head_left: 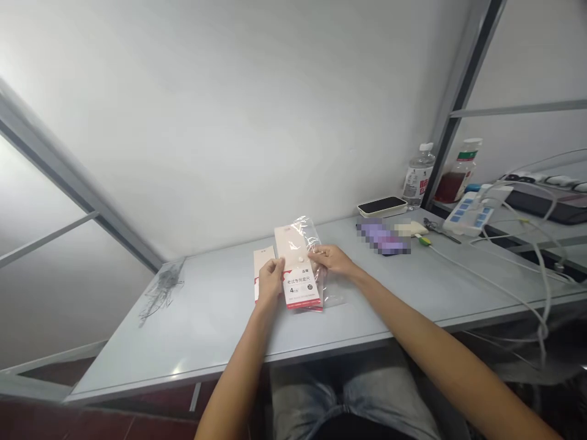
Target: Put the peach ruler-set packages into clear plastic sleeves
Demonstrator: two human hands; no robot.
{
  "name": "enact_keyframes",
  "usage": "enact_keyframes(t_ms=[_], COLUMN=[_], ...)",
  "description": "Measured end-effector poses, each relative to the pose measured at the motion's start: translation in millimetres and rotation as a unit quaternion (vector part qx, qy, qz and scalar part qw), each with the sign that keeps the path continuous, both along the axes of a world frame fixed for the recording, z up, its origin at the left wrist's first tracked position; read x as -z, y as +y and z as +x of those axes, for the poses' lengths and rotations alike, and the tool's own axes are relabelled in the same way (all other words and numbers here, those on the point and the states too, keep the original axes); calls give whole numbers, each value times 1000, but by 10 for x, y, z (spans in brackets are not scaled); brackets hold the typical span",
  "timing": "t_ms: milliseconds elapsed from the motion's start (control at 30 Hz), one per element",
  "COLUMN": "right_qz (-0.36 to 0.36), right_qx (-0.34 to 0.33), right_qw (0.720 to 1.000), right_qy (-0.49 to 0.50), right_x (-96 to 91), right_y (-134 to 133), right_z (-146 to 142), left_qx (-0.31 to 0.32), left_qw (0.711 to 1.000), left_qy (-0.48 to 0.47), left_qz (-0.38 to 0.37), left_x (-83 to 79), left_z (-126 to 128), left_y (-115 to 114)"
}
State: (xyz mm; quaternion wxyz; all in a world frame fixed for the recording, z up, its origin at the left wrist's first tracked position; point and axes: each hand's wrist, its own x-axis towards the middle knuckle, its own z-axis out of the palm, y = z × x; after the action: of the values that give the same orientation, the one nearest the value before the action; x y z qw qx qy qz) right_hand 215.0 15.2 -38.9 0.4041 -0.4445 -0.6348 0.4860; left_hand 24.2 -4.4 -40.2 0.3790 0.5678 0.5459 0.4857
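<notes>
My left hand [271, 278] grips the left edge of a pink and white card packet [298, 269] with a red strip along its bottom, held just above the grey table [206, 318]. My right hand [334, 260] pinches the packet's right side, where a clear plastic sleeve [308, 231] sticks up around it. A second, similar pink packet [261, 269] lies on the table right behind my left hand. More clear plastic lies under my right hand.
At the back right sit a phone on a pale stand [381, 206], a blurred purple object [383, 237], two bottles [418, 177], a white power strip [468, 214] and trailing white cables [495, 278]. A grey scribble-like mark [160, 290] lies at the table's left. A white wall rises behind.
</notes>
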Motion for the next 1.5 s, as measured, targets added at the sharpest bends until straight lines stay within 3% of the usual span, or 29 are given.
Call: enact_keyframes(t_ms=[200,367,567,667,767,900,1167,1333,1500], right_qz=[11,9,30,54,89,165,284,309,310], right_qx=[130,229,254,262,279,277,173,123,122], right_qw=[985,939,894,883,874,873,893,900,904], right_qy=[-114,-258,-368,-387,-388,-365,-304,-282,-269], right_x=[62,176,225,224,208,160,152,176,175], right_y=[91,169,137,103,86,74,-20,-49,-67], right_z=[280,361,320,304,282,202,-70,-147,-152], left_qx=[-122,-190,-221,-184,-97,21,5,-7,19], left_qw=[985,950,905,893,888,849,828,815,809], left_qy=[121,243,362,410,442,509,548,568,579], left_qz=[-14,-40,-23,32,88,139,120,114,101], left_x=[-56,2,25,-20,-9,90,121,90,131], left_z=[-308,-487,-471,-306,-53,177,173,233,285], left_y=[75,123,104,24,-88,-168,-110,-61,14])
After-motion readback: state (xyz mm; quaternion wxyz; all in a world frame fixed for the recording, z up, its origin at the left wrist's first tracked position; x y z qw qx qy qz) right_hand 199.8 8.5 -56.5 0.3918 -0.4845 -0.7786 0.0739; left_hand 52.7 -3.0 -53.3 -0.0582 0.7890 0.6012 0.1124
